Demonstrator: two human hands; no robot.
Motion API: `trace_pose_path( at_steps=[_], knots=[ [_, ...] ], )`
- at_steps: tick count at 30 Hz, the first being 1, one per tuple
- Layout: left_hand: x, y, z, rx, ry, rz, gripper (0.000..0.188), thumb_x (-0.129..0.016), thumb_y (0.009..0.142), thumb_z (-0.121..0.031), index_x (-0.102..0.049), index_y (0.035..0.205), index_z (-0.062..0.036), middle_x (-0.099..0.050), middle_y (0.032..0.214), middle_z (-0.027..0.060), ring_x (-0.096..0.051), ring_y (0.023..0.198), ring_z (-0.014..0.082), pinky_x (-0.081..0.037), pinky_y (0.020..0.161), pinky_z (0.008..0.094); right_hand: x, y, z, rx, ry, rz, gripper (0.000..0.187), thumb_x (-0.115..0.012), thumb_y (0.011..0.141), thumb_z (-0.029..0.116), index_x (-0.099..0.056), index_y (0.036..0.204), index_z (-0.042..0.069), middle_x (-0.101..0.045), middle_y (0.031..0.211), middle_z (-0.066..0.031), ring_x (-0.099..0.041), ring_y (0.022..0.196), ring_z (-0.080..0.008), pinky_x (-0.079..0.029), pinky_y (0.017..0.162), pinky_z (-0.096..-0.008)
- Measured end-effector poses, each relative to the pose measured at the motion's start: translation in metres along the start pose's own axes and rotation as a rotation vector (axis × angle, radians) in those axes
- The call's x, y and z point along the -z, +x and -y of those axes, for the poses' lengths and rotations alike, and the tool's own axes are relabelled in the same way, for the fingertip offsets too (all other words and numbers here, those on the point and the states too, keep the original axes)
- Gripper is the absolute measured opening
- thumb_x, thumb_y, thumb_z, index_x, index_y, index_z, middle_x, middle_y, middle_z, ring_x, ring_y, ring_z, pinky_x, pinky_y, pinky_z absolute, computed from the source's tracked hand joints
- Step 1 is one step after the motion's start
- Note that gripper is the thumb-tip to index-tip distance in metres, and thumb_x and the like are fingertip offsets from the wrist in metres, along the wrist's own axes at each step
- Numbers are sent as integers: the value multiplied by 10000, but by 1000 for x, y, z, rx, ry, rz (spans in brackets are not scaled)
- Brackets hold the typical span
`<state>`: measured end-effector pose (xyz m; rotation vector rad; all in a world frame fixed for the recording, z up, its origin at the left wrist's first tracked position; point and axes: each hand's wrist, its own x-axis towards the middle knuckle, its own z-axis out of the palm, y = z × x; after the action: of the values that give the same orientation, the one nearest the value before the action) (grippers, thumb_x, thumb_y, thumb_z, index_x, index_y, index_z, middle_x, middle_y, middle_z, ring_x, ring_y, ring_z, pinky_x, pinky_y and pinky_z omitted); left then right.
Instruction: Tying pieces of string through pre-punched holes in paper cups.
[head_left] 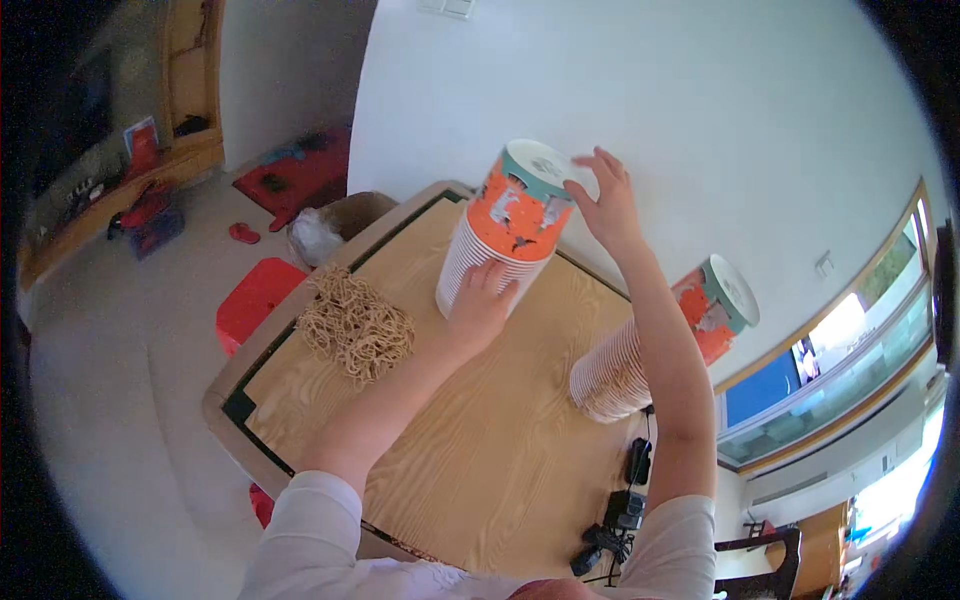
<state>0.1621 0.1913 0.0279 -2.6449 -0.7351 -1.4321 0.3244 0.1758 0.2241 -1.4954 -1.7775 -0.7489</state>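
Note:
A tall stack of upside-down paper cups, orange and green with white rims, stands on the wooden table toward its far side. My left hand rests against the white rims on the stack's near side, fingers extended and thumb apart. Beside the green top of the uppermost cup is my right hand, its fingers spread and its thumb close to the cup's edge; whether it touches is hard to tell. A second stack of similar cups stands at the right, partly hidden behind my right forearm.
A heap of tan cord lies on the table's left part. Black power adapters and cables sit near the right front edge. The wall rises behind the table. A red stool and a box with a plastic bag stand left of it.

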Motion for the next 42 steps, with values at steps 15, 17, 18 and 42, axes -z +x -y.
trace_pose_path(
  at_steps=[15,17,18,42],
  knots=[
    [5,17,4,-9,-28,97,226,-511,774,-125,-575,954,-5,-463,1195,159,-407,1187,301,-351,960,518,-24,11,-3,-152,419,320,157,-677,741,26,-548,831,22,-572,809,-28,-533,826,-138,-442,749,-287],
    [2,17,4,-3,-14,98,227,-503,781,-129,-578,957,-7,-465,1204,159,-405,1192,297,-354,959,513,-22,12,-4,-100,319,279,137,-669,747,24,-556,825,20,-569,774,-23,-540,797,-119,-440,744,-270],
    [3,17,3,1,-1,99,228,-496,788,-132,-580,960,-8,-467,1212,158,-403,1198,294,-358,958,508,-18,16,-1,-99,321,279,137,-669,747,24,-556,825,20,-569,774,-23,-540,797,-119,-440,744,-270],
    [174,-210,-69,845,-939,90,508,-275,976,-325,-351,1350,10,-384,1377,176,-334,1299,281,-234,1076,369,-1,-293,209,-1312,1429,753,234,-520,920,162,-506,1122,45,-620,941,-76,-589,868,-163,-487,758,-281]
  ],
)
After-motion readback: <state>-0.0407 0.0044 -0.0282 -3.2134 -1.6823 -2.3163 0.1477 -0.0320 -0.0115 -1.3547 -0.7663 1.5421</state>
